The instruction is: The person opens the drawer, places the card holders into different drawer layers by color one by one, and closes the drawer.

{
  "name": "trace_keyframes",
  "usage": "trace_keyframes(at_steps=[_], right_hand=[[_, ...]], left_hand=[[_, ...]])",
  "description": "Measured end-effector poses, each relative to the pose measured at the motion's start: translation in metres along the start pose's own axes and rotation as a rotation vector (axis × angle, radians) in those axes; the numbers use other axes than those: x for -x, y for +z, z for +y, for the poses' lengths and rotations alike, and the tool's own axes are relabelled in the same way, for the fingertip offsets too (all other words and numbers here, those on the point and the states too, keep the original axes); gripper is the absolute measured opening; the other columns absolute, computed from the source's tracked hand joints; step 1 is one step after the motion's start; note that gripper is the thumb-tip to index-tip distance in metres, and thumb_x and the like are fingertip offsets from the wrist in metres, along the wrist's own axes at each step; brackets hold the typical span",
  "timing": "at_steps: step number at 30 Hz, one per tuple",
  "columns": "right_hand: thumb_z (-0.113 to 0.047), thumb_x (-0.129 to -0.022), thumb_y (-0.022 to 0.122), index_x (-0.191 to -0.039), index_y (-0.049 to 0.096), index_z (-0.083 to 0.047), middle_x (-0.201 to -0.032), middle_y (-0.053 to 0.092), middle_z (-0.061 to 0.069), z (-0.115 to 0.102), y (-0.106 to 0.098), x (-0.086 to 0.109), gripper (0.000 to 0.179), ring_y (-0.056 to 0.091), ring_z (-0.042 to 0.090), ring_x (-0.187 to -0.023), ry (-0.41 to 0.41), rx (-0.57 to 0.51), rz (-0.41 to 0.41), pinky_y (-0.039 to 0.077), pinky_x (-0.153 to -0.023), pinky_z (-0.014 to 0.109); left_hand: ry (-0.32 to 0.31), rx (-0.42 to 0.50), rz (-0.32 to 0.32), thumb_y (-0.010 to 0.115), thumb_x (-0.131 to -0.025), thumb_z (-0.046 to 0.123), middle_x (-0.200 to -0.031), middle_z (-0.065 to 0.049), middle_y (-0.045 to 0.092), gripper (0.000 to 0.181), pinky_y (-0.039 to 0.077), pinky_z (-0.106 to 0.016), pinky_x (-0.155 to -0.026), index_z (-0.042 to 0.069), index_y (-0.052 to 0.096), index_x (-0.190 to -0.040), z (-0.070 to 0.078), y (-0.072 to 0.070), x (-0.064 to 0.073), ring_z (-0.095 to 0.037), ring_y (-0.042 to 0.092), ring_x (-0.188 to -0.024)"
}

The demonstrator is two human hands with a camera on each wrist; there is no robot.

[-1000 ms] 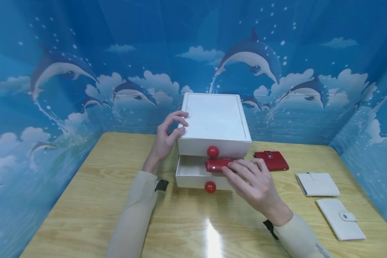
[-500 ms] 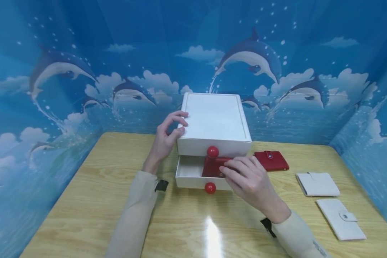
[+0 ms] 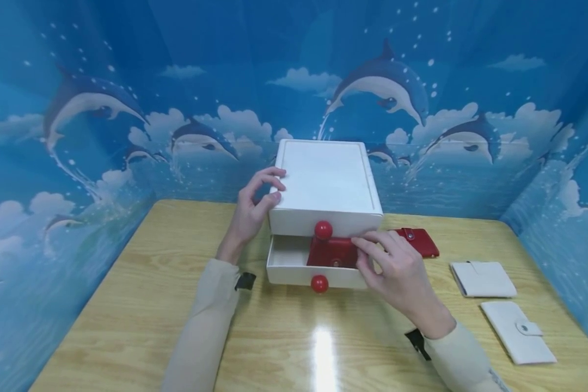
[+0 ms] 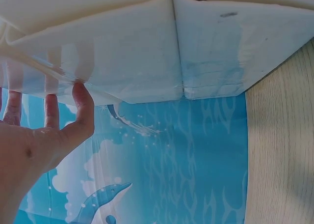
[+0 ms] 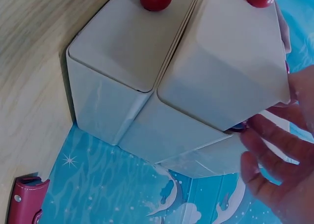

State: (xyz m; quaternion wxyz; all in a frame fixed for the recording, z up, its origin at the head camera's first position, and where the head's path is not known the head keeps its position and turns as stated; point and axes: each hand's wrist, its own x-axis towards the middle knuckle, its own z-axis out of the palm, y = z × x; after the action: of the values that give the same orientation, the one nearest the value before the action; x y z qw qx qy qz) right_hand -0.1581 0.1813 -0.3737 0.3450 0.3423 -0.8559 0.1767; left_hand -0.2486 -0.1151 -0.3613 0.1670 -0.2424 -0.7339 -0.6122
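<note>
A red wallet lies in the pulled-out drawer of a white drawer box. The box's top front and the drawer each bear a red knob. At the wallet's right end is my right hand, fingers bent. Its contact with the wallet is unclear. In the right wrist view, the right hand's fingers reach over the drawer edge, thumb apart from them; the wallet is largely hidden. My left hand rests its fingertips on the box's upper left edge, as the left wrist view shows with the fingertips touching it.
Behind my right hand lies a second red wallet. Two white wallets, one nearer the box and one nearer me, lie on the right of the wooden table. Another knobbed front sits below the open drawer.
The red wallet was tilted up over the drawer and now lies lower inside it. My right hand has drawn to the right along it. The left hand stays put.
</note>
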Motion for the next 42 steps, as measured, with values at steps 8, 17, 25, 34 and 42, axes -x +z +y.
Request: trace_keyframes(at_steps=[8,17,25,34,42], right_hand=[[-0.009,-0.081,0.072,-0.106,0.078,-0.006,-0.097,0.072,0.007,-0.001,-0.005,0.003,0.025,0.062,0.02,-0.087,0.035,-0.065,-0.018,0.058,-0.068,0.035],[-0.026,-0.096,0.059,-0.101,0.078,-0.007,-0.092,0.077,0.003,-0.007,-0.009,0.006,0.027,0.06,0.013,-0.079,-0.085,-0.206,0.027,0.05,-0.068,0.019],[-0.033,-0.101,0.055,-0.099,0.078,-0.006,-0.093,0.079,0.004,-0.011,-0.008,0.005,0.036,0.062,0.013,-0.078,-0.153,-0.225,0.092,0.051,-0.069,0.018],[-0.038,-0.101,0.056,-0.103,0.078,-0.006,-0.095,0.078,0.004,-0.005,-0.013,0.01,0.038,0.064,0.014,-0.081,-0.111,-0.22,0.08,0.052,-0.074,0.017],[-0.035,-0.101,0.058,-0.098,0.079,-0.005,-0.095,0.079,0.007,0.004,-0.017,0.011,0.037,0.069,0.02,-0.083,-0.138,-0.212,0.162,0.055,-0.079,0.02]], left_hand=[[0.007,0.003,-0.001,0.054,-0.097,0.023,-0.144,-0.008,0.058,0.023,0.026,-0.059,-0.124,0.005,0.064,-0.107,0.0,0.0,-0.001,-0.02,0.041,-0.147],[0.015,-0.005,0.004,0.054,-0.097,0.022,-0.144,-0.007,0.058,0.023,0.025,-0.057,-0.125,0.004,0.064,-0.108,0.003,-0.001,-0.003,-0.018,0.042,-0.147],[0.003,-0.003,0.003,0.054,-0.098,0.022,-0.144,-0.006,0.058,0.023,0.026,-0.057,-0.124,0.005,0.065,-0.108,0.001,-0.001,-0.002,-0.018,0.042,-0.146],[-0.013,-0.007,0.002,0.054,-0.098,0.024,-0.144,-0.005,0.058,0.023,0.026,-0.059,-0.124,0.007,0.065,-0.108,0.0,0.0,0.0,-0.017,0.041,-0.147],[-0.008,0.001,0.004,0.054,-0.098,0.023,-0.144,-0.004,0.058,0.022,0.025,-0.058,-0.124,0.007,0.065,-0.108,0.0,0.0,0.001,-0.016,0.041,-0.146]])
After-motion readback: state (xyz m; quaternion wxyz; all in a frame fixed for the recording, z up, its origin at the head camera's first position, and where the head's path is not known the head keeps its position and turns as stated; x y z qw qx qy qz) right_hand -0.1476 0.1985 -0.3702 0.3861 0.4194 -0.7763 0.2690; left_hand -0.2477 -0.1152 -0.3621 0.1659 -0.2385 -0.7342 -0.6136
